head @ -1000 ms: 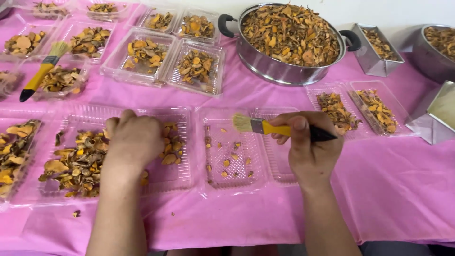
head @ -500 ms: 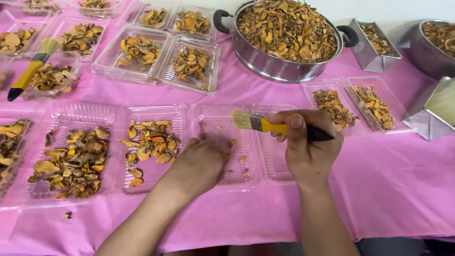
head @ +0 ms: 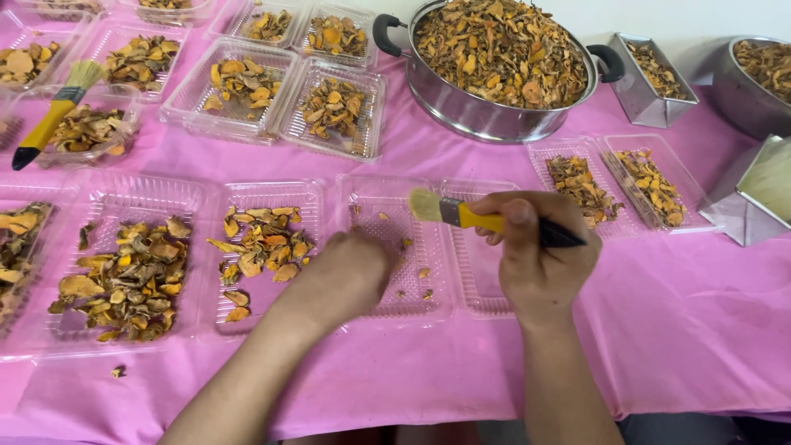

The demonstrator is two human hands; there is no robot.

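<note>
My right hand [head: 540,268] is shut on a brush [head: 461,216] with a yellow and black handle. It holds the pale bristles above a clear plastic tray [head: 387,311] that has only a few dried orange slices [head: 412,270] in it. My left hand [head: 346,276] rests knuckles up on that tray's left edge, blurred, with its fingers curled under and hidden. Just left of it is a tray [head: 268,188] with a loose heap of dried slices [head: 262,244]. Further left stands a fuller tray [head: 124,272].
A big steel pot [head: 494,124] full of dried slices stands at the back. Steel tins [head: 651,78] and a steel bowl [head: 746,91] are at the right. Two filled trays [head: 614,185] lie right of the brush. Several filled trays and a second brush [head: 49,115] are at the back left, all on a pink cloth [head: 700,330].
My left hand moved right from the heaped trays to the nearly empty tray, then drew back slightly left. The right hand and brush stayed almost still.
</note>
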